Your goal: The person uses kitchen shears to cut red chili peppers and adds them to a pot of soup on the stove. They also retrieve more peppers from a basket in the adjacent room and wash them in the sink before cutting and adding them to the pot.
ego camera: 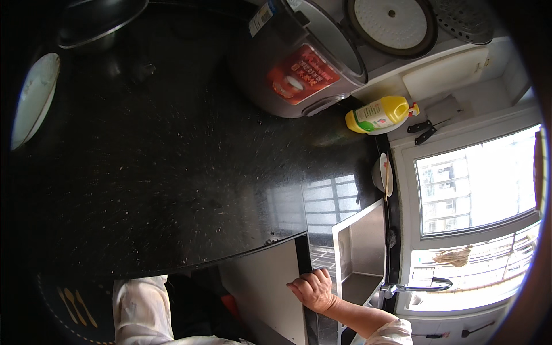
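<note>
My right hand (pixel 317 291) is curled into a loose fist with the knuckles up, at the front edge of the black countertop beside the stainless steel sink (pixel 364 241). Nothing shows in its fingers, though the palm side is hidden. Of my left arm only the pale sleeve (pixel 142 306) shows, by the counter's front edge; the left hand is out of view. Before me spreads the speckled black countertop (pixel 185 172), strewn with small light specks. A large rice cooker (pixel 297 64) with a red label stands at the back, its lid (pixel 391 26) raised.
Near the wall stand a yellow detergent bottle (pixel 377 115) and a white bowl (pixel 379 174) with chopsticks across it. Black-handled knives (pixel 424 131) hang beside the window. A faucet (pixel 414 288) reaches past the sink. At far left are a whitish dish (pixel 36 99) and a dark metal vessel (pixel 101 23).
</note>
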### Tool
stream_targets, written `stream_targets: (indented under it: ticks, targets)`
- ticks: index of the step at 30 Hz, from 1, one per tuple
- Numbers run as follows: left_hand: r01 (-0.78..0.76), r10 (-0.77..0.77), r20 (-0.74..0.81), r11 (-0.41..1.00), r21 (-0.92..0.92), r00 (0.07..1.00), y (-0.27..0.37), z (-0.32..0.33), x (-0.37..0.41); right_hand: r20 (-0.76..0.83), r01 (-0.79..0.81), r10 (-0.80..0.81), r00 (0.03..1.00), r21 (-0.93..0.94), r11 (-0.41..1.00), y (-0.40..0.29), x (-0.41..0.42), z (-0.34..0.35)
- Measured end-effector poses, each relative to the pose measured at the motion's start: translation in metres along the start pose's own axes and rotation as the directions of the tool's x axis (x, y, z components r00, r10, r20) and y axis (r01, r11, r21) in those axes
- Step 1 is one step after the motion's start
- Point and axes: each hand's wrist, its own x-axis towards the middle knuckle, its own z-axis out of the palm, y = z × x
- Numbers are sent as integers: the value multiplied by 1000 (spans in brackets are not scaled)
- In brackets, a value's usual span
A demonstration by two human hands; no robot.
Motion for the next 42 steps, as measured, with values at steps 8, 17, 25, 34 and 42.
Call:
stream_targets:
  ticks: [8,17,25,34,42]
  targets:
    - [23,-22,17,1000,-20,1000,0,-8,-2,-39,12,-11,999,17,1000,1,-1,-1]
    - [42,-42,33,999,5,999,0,-24,3,-24,-19,20,1000,45,999,0,-1,-3]
    - [52,-52,48,999,1,997,0,-29,-1,4,-20,20,1000,38,999,0,-1,-3]
    - [74,-73,50,997,-3,996,-2,-28,10,24,-15,15,1000,5,1000,0,7,-6]
    - [78,-78,38,997,-15,996,-3,-33,17,63,-30,29,998,10,1000,0,3,-3]
